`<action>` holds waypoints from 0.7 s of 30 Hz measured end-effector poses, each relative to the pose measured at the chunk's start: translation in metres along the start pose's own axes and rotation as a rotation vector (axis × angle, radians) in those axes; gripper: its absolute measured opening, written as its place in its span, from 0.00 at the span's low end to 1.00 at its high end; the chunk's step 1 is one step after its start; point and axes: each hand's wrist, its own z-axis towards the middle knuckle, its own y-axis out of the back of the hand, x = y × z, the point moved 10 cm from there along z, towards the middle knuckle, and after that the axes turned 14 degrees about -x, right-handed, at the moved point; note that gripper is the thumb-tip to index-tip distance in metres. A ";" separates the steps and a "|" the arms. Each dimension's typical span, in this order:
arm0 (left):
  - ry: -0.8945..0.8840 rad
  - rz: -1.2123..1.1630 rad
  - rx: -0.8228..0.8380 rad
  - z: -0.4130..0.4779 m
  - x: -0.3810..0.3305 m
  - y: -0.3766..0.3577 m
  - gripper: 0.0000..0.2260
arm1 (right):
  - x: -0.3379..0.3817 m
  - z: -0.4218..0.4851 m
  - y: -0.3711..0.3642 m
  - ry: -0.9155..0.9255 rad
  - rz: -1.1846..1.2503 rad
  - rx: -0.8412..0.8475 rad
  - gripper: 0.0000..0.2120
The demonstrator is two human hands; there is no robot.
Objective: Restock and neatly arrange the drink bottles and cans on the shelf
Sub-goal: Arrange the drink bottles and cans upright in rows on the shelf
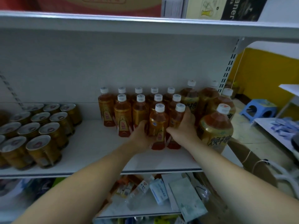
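Note:
Several small amber tea bottles with white caps stand in rows on the white shelf [90, 152]. My left hand [140, 135] grips the front-row bottle [158, 125] from its left side. My right hand [182, 125] grips the neighbouring front bottle [177, 117] on its right, with the thumb lying between the two bottles. Both bottles stand upright on the shelf. Several large amber bottles [216, 128] stand right of them, close to my right wrist. Several gold cans [42, 149] with silver tops are grouped at the shelf's left.
An upper shelf [145, 25] with cartons hangs overhead. The lower shelf [145, 214] holds assorted packets and a clear bottle [139, 193]. A cardboard box [252, 160] sits at the right, with a blue stool [258, 110] on the floor behind.

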 end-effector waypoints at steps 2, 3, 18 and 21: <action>-0.056 -0.022 -0.093 0.004 -0.002 0.029 0.17 | 0.009 -0.002 0.008 0.077 -0.017 -0.041 0.53; -0.105 -0.004 -0.195 0.006 -0.006 0.052 0.11 | 0.017 -0.001 0.013 0.126 -0.031 -0.061 0.54; 0.092 -0.152 -0.247 0.056 0.029 0.108 0.32 | 0.037 0.005 -0.007 0.204 -0.296 0.055 0.51; 0.045 -0.214 -0.170 0.040 0.029 0.108 0.25 | 0.036 0.003 -0.006 0.194 -0.276 0.039 0.56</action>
